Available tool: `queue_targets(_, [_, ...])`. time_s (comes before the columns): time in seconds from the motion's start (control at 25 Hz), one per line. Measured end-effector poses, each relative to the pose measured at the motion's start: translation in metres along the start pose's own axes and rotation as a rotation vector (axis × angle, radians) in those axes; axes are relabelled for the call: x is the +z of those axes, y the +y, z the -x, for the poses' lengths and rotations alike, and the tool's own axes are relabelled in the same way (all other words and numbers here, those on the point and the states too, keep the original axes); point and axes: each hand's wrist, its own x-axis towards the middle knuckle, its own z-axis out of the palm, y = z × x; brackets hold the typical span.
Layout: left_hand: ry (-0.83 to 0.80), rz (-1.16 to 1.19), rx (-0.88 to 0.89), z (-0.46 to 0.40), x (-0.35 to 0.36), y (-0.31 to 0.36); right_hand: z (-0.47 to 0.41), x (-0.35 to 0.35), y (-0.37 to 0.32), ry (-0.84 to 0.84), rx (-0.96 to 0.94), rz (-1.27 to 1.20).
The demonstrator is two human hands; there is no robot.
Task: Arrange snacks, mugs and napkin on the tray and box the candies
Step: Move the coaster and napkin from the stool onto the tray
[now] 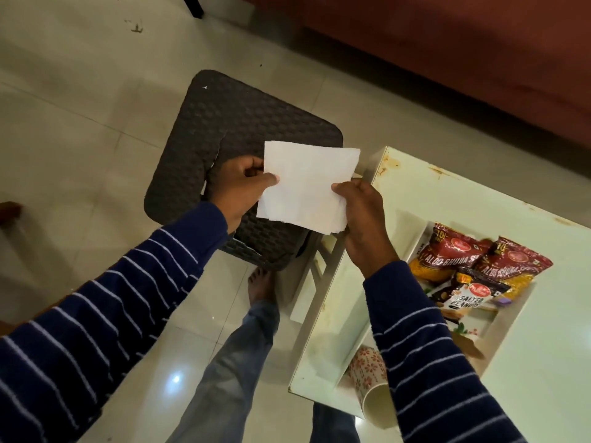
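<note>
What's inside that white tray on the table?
The tray holds two red snack packets, a salted peanuts packet overlapping them, and a floral mug. The right sleeve covers the tray's middle, so anything there is hidden.

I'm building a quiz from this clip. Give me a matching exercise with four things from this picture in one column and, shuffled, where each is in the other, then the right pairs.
Things:
1. white paper napkin
2. red Aloo Bhujia snack packets
3. floral paper mug
4. dark woven plastic stool

Places:
A. lying on its side in the white tray's near end
B. standing on the tiled floor beside the white table
C. pinched between both hands, left hand and right hand, above the stool
D. lying in the tray's far end with the Salted Peanuts packet

Pairs: 1-C, 2-D, 3-A, 4-B
</note>
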Motion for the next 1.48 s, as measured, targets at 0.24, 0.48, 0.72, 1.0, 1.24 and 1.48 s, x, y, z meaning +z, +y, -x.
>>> queue_targets(0.24, [-0.345,0.376,-0.104,0.047,0.021,0.016,0.037,-0.052,-0.017,-0.231,-0.038,-0.325])
queue_targets(0.48, [-0.705,0.563,-0.22,0.096,0.069,0.024,0.067,-0.114,-0.021,-0.153,-0.093,-0.163])
queue_targets(0.72, [-0.627,0.372,-0.258,0.136,0.114,0.024,0.094,-0.176,-0.009,-0.023,-0.185,0.07])
queue_targets(1.0, [-0.512,0.316,-0.303,0.177,0.162,0.029,0.122,-0.216,0.004,0.035,-0.45,0.22])
queue_targets(1.24, [-0.527,0.36,-0.228,0.202,0.193,0.041,0.148,-0.236,0.019,0.01,-0.921,0.706])
queue_targets(1.48, [-0.65,0.497,-0.263,0.21,0.203,0.041,0.152,-0.256,0.034,-0.03,-1.02,1.027])
